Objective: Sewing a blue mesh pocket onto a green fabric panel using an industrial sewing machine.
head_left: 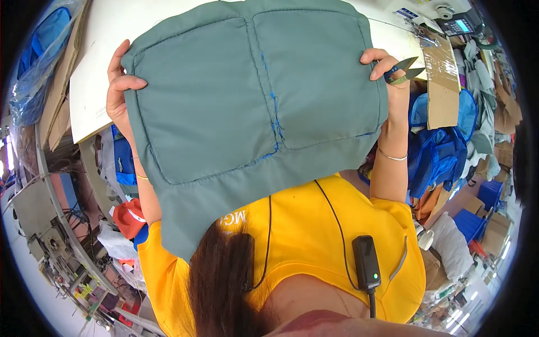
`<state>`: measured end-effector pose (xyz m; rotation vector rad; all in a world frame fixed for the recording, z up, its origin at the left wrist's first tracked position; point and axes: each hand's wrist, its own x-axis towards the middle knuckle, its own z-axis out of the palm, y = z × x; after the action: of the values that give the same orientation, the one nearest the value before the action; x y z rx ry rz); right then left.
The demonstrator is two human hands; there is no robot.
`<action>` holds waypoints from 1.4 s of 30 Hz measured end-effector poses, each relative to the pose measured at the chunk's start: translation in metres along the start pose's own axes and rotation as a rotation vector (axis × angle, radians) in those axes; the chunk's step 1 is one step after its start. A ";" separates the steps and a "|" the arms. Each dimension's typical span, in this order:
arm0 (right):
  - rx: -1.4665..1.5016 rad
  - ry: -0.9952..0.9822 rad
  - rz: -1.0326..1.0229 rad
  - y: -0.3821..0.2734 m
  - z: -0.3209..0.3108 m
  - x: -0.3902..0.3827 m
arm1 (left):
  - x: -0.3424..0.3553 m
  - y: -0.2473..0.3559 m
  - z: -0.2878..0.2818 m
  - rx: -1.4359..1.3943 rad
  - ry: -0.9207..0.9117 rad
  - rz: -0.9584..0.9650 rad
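A grey-green padded fabric panel (202,95) is held up in front of me, with two stitched rectangular sections side by side. Blue thread tails (275,126) run along the seam between them and onto the lower stitching. My left hand (119,90) pinches the panel's left edge, thumb in front and the other fingers partly hidden behind it. At the upper right edge my right hand (387,70) grips the panel too. A pair of thread snips (407,71) is also in that hand, its blades spread and pointing outward to the right.
Behind the panel lies a white worktable (92,92). Cardboard (442,84) hangs at its right side, above blue backpacks (438,154). A desk phone (457,25) stands at the far right. Plastic-wrapped blue goods (42,62) are at the left, and blue bins (471,222) at the right.
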<state>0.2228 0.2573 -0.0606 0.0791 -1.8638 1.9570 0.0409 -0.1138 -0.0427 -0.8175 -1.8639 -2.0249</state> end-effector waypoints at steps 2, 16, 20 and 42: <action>0.005 0.010 0.005 0.000 0.002 0.000 | 0.000 -0.004 -0.001 -0.013 0.000 0.004; -0.175 0.243 0.128 0.010 0.010 0.004 | -0.019 0.002 -0.009 0.602 -0.325 0.112; -0.183 0.290 0.160 0.012 0.006 0.005 | -0.034 -0.002 -0.013 1.014 -0.500 0.395; -0.303 0.265 0.121 0.013 -0.016 -0.003 | -0.028 0.005 -0.007 1.041 -0.479 0.632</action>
<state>0.2246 0.2718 -0.0750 -0.3732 -1.9943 1.6410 0.0648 -0.1261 -0.0547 -1.3325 -2.1068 -0.3713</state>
